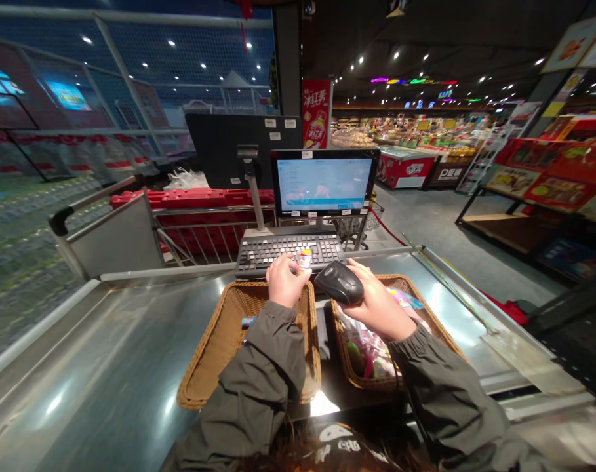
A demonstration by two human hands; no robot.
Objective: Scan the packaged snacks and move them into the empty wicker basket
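Your L hand [286, 282], at 12 o'clock, has thumb & fingers pinching a small container [305, 259], which is up over the near edge of the keyboard [263, 252]. Prob. light, fairly stiff & a bit slick; label too small to read. Best grip: round the sides, approx. mid-height, w/ light pressure in case the wall gives.

Your R hand [375, 300], nearer 1 o'clock, is wrapped round the black scanner [344, 283]: hard plastic by the look, should be easy in one hand, held by the body.

L basket [223, 354] at 11 o'clock has a small blue item [248, 322] inside, partly behind your sleeve. R basket [341, 341] at 1 o'clock is full of soft-looking packs [374, 357], prob. crinkly & slippery.

Surface: shiny metal counter [105, 347], likely slick, w/ strong glare at 10 o'clock. Room: lit monitor [324, 183] at 12 o'clock, grey floor [416, 223] beyond at 1, stocked shelf [548, 167] at 2; dark ceiling w/ spotlights, supermkt aisles far back.
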